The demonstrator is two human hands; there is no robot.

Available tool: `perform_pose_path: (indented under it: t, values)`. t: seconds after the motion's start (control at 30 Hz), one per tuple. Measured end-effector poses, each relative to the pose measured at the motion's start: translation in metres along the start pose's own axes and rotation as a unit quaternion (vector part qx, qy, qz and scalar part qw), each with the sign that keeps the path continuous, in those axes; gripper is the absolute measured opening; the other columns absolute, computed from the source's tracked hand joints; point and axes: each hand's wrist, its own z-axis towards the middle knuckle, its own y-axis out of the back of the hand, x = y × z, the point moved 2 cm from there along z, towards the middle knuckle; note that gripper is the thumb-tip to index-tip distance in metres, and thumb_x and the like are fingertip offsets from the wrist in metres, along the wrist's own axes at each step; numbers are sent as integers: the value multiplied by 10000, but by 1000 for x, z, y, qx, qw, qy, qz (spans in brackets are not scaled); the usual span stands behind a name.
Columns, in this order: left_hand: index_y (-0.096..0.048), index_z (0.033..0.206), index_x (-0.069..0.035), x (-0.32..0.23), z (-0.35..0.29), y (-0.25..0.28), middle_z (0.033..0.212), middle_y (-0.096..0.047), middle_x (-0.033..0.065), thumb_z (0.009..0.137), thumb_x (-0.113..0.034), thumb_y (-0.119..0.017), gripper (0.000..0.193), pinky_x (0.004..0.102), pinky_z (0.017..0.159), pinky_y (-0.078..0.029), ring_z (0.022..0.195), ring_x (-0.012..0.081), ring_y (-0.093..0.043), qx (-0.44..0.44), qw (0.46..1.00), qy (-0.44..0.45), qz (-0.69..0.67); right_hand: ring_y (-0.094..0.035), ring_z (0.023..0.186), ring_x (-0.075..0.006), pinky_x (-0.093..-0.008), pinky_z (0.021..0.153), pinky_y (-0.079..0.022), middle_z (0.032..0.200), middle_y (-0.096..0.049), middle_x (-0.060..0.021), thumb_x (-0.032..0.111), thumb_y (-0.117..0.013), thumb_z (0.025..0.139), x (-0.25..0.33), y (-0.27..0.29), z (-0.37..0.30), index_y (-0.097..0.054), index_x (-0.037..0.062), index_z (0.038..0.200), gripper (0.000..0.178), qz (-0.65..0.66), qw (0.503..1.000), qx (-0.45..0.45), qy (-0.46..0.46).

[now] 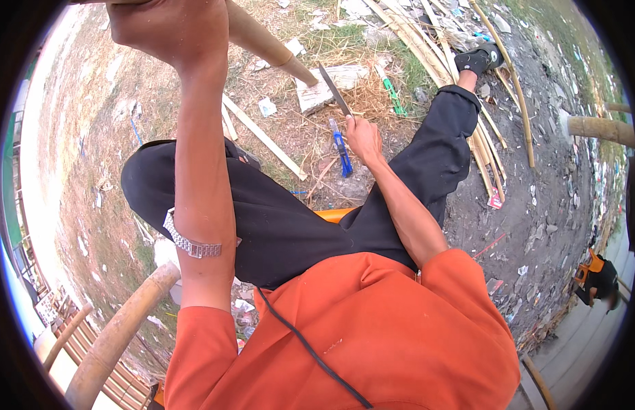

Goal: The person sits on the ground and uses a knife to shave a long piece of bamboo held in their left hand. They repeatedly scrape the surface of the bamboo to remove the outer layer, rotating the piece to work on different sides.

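Note:
My left hand (168, 31) is closed around a bamboo pole (266, 44) at the top left, its upper part cut off by the picture's edge. The pole slants down to the right, and its lower end meets a pale, weathered block (317, 99) on the ground. Between my knees, my right hand (364, 139) grips a knife (336, 90), its dark blade pointing up and left past the block. Close to that hand lies a blue utility knife (342, 154). Farther off is a green one (391, 92), or a similar slim green tool.
Split bamboo strips (266, 139) lie left of the knife; a larger bundle (426, 44) runs beside my right foot. Thick bamboo poles stand at the lower left (122, 335) and far right (601, 130). Litter covers the ground. Another person (597, 281) is at the right edge.

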Motion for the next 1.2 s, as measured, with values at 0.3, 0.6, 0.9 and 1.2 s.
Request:
perform_pose_path:
  t: [0.3, 0.6, 0.9, 1.2]
  values:
    - [-463, 880, 39, 4, -5, -4, 572, -518, 54, 792, -2, -589, 158, 247, 419, -480, 445, 123, -523, 58, 998, -4, -8, -614, 655, -399, -489, 607, -469, 651, -588, -241, 296, -413, 951, 48, 34, -29, -600, 23, 826, 354, 68, 996, -42, 36]
    - [-460, 619, 23, -6, -10, -5, 533, -540, 111, 712, 59, -547, 133, 289, 459, -523, 424, 184, -556, 57, 998, 13, 18, -606, 670, -427, -528, 648, -467, 673, -598, -268, 296, -447, 922, 45, 35, -26, -600, -6, 810, 356, 149, 987, -50, 20]
    - [-464, 736, 42, -3, -12, 5, 504, -548, 94, 723, 15, -576, 117, 257, 464, -519, 418, 153, -555, 58, 998, 31, -20, -612, 649, -411, -522, 620, -451, 657, -579, -282, 254, -420, 931, 25, 15, -14, -585, -12, 848, 324, 154, 987, -25, 31]
    - [-398, 749, -96, 1, 0, 28, 495, -428, 70, 765, 32, -482, 154, 252, 395, -447, 436, 147, -464, 101, 992, 42, -55, -612, 750, -380, -489, 646, -466, 838, -597, -225, 241, -500, 904, -26, -3, 15, -519, 23, 953, 224, 2, 993, -115, -23]
